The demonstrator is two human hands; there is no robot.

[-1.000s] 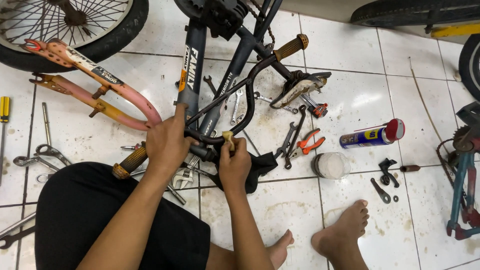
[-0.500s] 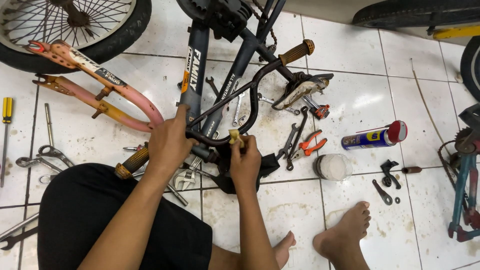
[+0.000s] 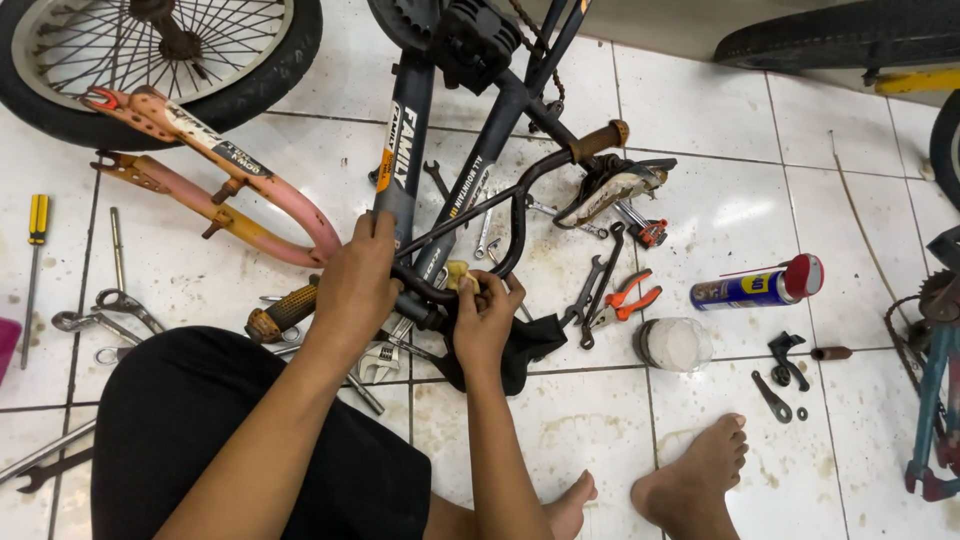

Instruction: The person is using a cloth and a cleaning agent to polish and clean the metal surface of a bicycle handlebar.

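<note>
A dark blue bicycle frame (image 3: 480, 150) lies upside down on the white tiled floor, its black handlebar (image 3: 500, 215) with worn orange grips curving across it. My left hand (image 3: 355, 285) is wrapped around the frame's head tube just above the handlebar clamp. My right hand (image 3: 485, 320) pinches a small yellowish piece (image 3: 458, 275) against the clamp at the bar's lowest point. A black cloth (image 3: 530, 345) lies under my right hand.
A pink fork (image 3: 215, 190) and a spoked wheel (image 3: 150, 50) lie at the left. Wrenches (image 3: 595, 290), orange pliers (image 3: 630, 300), a blue spray can (image 3: 755, 287), a white jar (image 3: 672, 343) and small parts sit right of the frame. A yellow screwdriver (image 3: 35, 240) lies far left. My bare feet (image 3: 700, 475) rest below.
My right hand has shifted a little up and right at the clamp with the yellowish piece. My left hand keeps its hold on the frame.
</note>
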